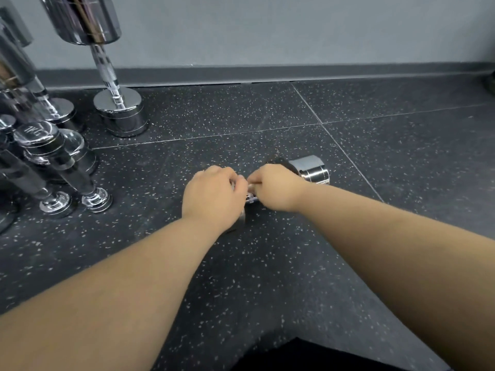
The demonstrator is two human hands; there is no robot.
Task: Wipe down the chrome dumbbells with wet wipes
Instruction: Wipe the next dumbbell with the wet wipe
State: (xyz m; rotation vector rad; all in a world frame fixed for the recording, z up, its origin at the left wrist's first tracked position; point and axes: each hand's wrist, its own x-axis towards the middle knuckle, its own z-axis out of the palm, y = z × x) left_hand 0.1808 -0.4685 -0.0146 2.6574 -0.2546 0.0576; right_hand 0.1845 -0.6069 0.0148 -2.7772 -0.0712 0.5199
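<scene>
Now I see one shiny dumbbell (pixel 312 170) lying on its side on the dark speckled floor (pixel 375 145), about in the middle of the view. Its far right end sticks out past my right hand (pixel 276 188). That hand is curled around the bar (pixel 251 198), grasping it. My left hand (pixel 214 194) is just beside it, with its fingers curled over the near left end of the dumbbell, so most of that end is hidden. The fingertips of both hands almost meet over the bar. I can see a small pale bit there, but I cannot tell if it is a wipe.

Far to the left, a tall dumbbell (pixel 117 108) stands on its end near the grey wall (pixel 267 28). More small dumbbells (pixel 40 145) stand close together at the left edge, well apart from my hands.
</scene>
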